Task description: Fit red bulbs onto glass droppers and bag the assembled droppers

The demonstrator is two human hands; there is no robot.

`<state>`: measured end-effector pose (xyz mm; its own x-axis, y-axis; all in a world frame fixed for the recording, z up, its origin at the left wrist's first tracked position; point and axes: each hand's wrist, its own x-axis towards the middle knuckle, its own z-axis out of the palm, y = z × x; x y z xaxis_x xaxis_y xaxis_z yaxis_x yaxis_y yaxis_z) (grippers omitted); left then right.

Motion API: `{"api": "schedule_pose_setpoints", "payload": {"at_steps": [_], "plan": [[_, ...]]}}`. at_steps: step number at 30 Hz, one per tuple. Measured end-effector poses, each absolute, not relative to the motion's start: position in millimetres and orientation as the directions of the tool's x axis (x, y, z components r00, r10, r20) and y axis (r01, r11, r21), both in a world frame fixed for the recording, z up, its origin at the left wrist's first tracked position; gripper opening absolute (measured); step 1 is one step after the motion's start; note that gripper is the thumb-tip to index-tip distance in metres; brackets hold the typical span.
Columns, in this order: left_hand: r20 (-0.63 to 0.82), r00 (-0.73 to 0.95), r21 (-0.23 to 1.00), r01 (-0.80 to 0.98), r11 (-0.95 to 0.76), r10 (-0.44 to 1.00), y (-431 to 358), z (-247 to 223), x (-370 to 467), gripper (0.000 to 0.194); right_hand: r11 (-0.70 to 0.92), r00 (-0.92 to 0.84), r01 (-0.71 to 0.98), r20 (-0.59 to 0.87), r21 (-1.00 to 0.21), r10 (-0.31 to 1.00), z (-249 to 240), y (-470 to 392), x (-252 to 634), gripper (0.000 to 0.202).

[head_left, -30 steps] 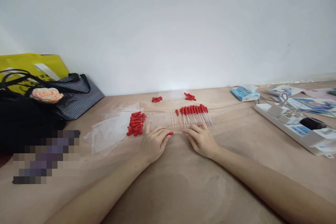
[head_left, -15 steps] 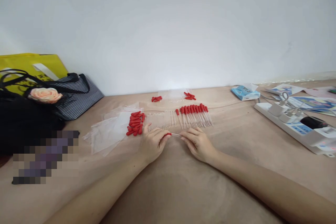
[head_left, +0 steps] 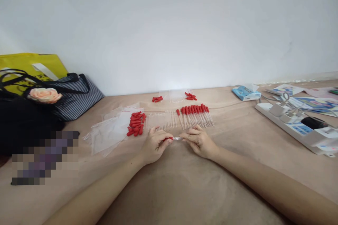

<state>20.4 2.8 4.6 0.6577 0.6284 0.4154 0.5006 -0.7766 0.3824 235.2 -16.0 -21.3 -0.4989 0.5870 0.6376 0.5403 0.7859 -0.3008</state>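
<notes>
Dropper (head_left: 177, 138), head view: between both hands, nearly level. Left hand (head_left: 154, 146): thumb and fingers clamped on red bulb (head_left: 171, 138). Right hand (head_left: 200, 142): fingertips pinched on clear tube. Tube slim, shiny. Counts: one held; red-capped droppers (head_left: 195, 110) beyond right hand, roughly ten, overlapping; bare tubes (head_left: 165, 120) beyond left hand, too crowded to count; one large bulb heap (head_left: 136, 123) left of them, two small heaps (head_left: 191, 96) farther off.
</notes>
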Motion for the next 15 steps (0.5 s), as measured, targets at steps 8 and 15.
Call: {"api": "schedule_pose_setpoints", "payload": {"at_steps": [8, 15], "plan": [[0.435, 0.706, 0.244, 0.505, -0.828, 0.559, 1, 2, 22, 0.016, 0.773, -0.561, 0.621, 0.612, -0.134, 0.557, -19, -17, 235, 0.024], [0.464, 0.729, 0.135, 0.503, -0.853, 0.503, -2, 2, 25, 0.018, 0.766, -0.569, 0.613, 0.564, -0.194, 0.598, -17, -23, 228, 0.021]]}}
